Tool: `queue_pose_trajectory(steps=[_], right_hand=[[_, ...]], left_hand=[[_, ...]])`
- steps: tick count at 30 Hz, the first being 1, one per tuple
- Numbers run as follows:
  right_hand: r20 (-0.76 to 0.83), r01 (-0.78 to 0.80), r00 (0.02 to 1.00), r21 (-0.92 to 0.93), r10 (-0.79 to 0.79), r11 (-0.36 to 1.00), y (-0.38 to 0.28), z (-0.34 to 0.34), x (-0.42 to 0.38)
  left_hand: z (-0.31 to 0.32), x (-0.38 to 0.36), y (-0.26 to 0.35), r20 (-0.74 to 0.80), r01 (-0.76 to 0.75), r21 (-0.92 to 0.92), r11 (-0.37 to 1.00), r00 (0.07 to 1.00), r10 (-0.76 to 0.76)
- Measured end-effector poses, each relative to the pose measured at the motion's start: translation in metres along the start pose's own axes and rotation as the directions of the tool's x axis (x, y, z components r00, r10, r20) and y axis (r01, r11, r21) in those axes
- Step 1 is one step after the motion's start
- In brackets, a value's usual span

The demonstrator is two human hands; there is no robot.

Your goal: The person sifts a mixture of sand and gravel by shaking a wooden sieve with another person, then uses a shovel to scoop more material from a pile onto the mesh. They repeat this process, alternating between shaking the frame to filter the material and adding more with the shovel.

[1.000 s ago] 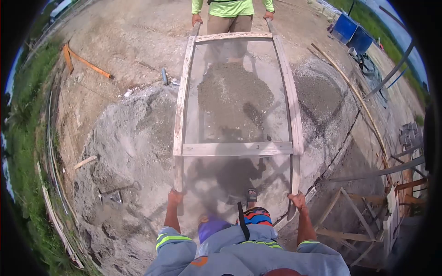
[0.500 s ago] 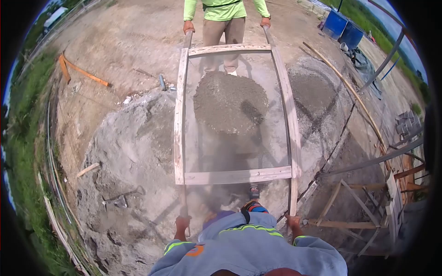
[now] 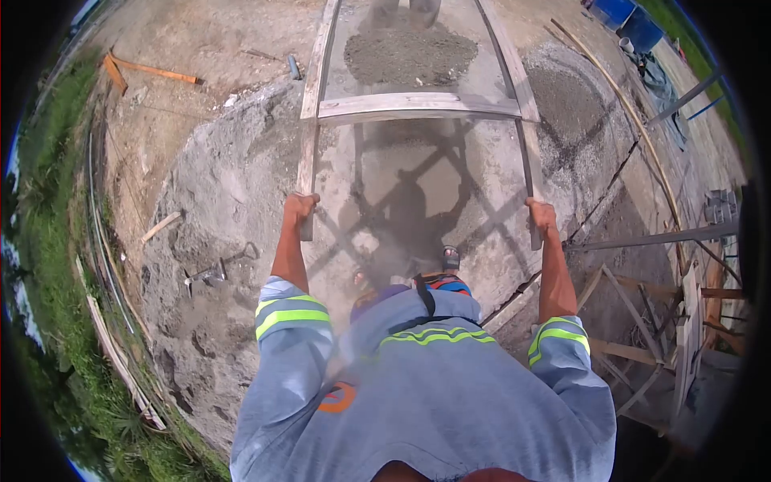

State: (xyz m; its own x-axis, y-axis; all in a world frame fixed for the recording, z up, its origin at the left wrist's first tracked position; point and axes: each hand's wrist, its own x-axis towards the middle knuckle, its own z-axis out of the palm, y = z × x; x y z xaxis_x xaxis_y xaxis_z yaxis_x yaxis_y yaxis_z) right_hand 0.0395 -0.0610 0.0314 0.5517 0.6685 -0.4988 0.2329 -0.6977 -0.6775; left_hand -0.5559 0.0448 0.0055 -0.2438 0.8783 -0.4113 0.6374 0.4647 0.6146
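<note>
Both my arms reach out ahead, gripping the handles of a wooden-framed sand screen (image 3: 418,104). My left hand (image 3: 300,206) is wrapped round the left handle, close to its end. On the right handle, my right hand (image 3: 542,214) is closed in the same way. A heap of grey sand (image 3: 409,52) shows within the frame, over its fine mesh. Beyond it, another person's legs (image 3: 401,12) show at the top edge; the far end of the screen is out of view. Fine grey material and shadows cover the ground beneath.
To the left, a large grey sand pile (image 3: 225,161) has a shovel (image 3: 213,273) lying on it. A long pole (image 3: 618,92) and a grey heap (image 3: 562,100) lie to the right. Timber framing (image 3: 642,321) stands at lower right, blue drums (image 3: 642,30) at upper right.
The screen has moved away from me, and my arms have gone from bent close to my body to stretched forward. The view has tilted down, cutting off the other person's upper body.
</note>
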Motion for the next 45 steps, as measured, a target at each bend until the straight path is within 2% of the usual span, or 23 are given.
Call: queue_pose_trajectory(steps=[4,7,8,9,10,11,13,16,17,18,21,22,23,24,26,29,32,35,37,38,43,44,45], right_hand=[[-0.061,0.006,0.998,-0.123,-0.014,0.992,0.099,0.015,0.039],[-0.072,-0.134,0.989,-0.028,0.131,0.991,0.162,0.024,-0.062],[-0.089,0.011,0.996,-0.02,-0.013,1.0,0.299,0.038,-0.019],[0.032,-0.176,0.984,0.088,0.174,0.981,0.28,0.027,-0.067],[0.007,-0.276,0.961,0.005,0.275,0.961,0.253,0.021,-0.11],[-0.176,-0.309,0.945,-0.193,0.277,0.931,0.28,0.025,-0.118],[-0.152,-0.188,0.974,-0.152,0.165,0.97,0.265,0.019,-0.15],[-0.071,-0.177,0.984,-0.391,0.162,0.903,0.322,0.033,-0.098],[-0.068,-0.157,0.986,-0.124,0.15,0.98,0.291,0.035,-0.091],[0.028,-0.349,0.937,-0.001,0.349,0.937,0.247,0.036,-0.076],[0.118,0.072,0.99,0.004,-0.072,0.997,0.191,0.022,-0.002],[-0.013,0.037,0.999,-0.075,-0.038,0.997,0.139,0.02,0.004],[0.024,0.527,0.849,-0.115,-0.528,0.842,0.158,0.012,0.06],[-0.013,0.032,0.999,-0.196,-0.035,0.98,0.052,-0.005,0.018],[-0.043,-0.059,0.997,-0.061,0.057,0.996,0.004,-0.024,0.027],[-0.041,-0.029,0.999,-0.033,0.028,0.999,0.009,-0.035,0.015],[-0.07,0.042,0.996,-0.236,-0.06,0.971,0.139,-0.013,-0.009],[0.003,-0.032,0.999,0.106,0.032,0.994,0.226,-0.009,-0.078],[-0.009,-0.33,0.942,-0.178,0.334,0.927,0.265,-0.016,-0.101],[-0.013,-0.27,0.962,-0.143,0.271,0.952,0.337,-0.014,-0.091],[-0.134,-0.012,0.99,-0.415,-0.048,0.91,0.339,0.004,-0.059],[0.002,-0.308,0.95,-0.166,0.312,0.937,0.251,0.001,-0.063],[0.054,-0.211,0.974,-0.139,0.22,0.968,0.301,0.02,-0.003]], left_hand=[[0.034,-0.056,-0.035,0.004,0.083,-0.038,0.996,0.997,-0.082],[0.108,-0.093,-0.174,-0.033,0.093,-0.003,0.996,0.995,-0.093],[0.106,-0.125,-0.175,0.001,0.19,-0.044,0.981,0.982,-0.191],[0.109,-0.147,-0.189,-0.007,0.286,0.013,0.958,0.958,-0.286],[0.121,-0.16,-0.234,0.045,0.159,0.089,0.983,0.985,-0.164],[0.125,-0.172,-0.247,0.019,0.311,0.061,0.948,0.95,-0.313],[0.122,-0.193,-0.246,-0.089,0.292,0.016,0.956,0.953,-0.289],[0.095,-0.184,-0.179,-0.017,0.407,0.014,0.913,0.913,-0.407],[0.103,-0.155,-0.192,-0.017,0.407,0.064,0.911,0.913,-0.407],[0.094,-0.136,-0.164,0.035,0.376,0.071,0.924,0.925,-0.379],[0.094,-0.035,-0.153,0.068,0.126,-0.003,0.992,0.99,-0.125],[0.07,-0.033,-0.097,0.07,-0.023,0.111,0.994,0.997,0.015],[0.047,-0.036,-0.045,-0.006,0.031,0.076,0.997,1.0,-0.03],[0.037,-0.011,-0.033,-0.003,-0.038,0.03,0.999,0.999,0.038],[0.017,-0.003,0.018,-0.022,-0.002,0.004,1.0,1.0,0.002],[0.047,-0.014,-0.011,-0.044,-0.009,-0.044,0.999,0.999,0.007],[0.117,-0.077,-0.112,-0.091,0.065,-0.074,0.995,0.993,-0.072],[0.131,-0.158,-0.164,0.038,0.243,-0.13,0.961,0.97,-0.24],[0.135,-0.2,-0.186,0.091,0.418,-0.078,0.905,0.907,-0.411],[0.169,-0.198,-0.263,-0.077,0.283,0.085,0.955,0.958,-0.277],[0.136,-0.188,-0.182,-0.023,0.338,-0.023,0.941,0.941,-0.338],[0.153,-0.14,-0.22,-0.013,0.36,0.106,0.927,0.933,-0.36],[0.137,-0.119,-0.177,0.033,0.386,0.017,0.922,0.922,-0.386]])
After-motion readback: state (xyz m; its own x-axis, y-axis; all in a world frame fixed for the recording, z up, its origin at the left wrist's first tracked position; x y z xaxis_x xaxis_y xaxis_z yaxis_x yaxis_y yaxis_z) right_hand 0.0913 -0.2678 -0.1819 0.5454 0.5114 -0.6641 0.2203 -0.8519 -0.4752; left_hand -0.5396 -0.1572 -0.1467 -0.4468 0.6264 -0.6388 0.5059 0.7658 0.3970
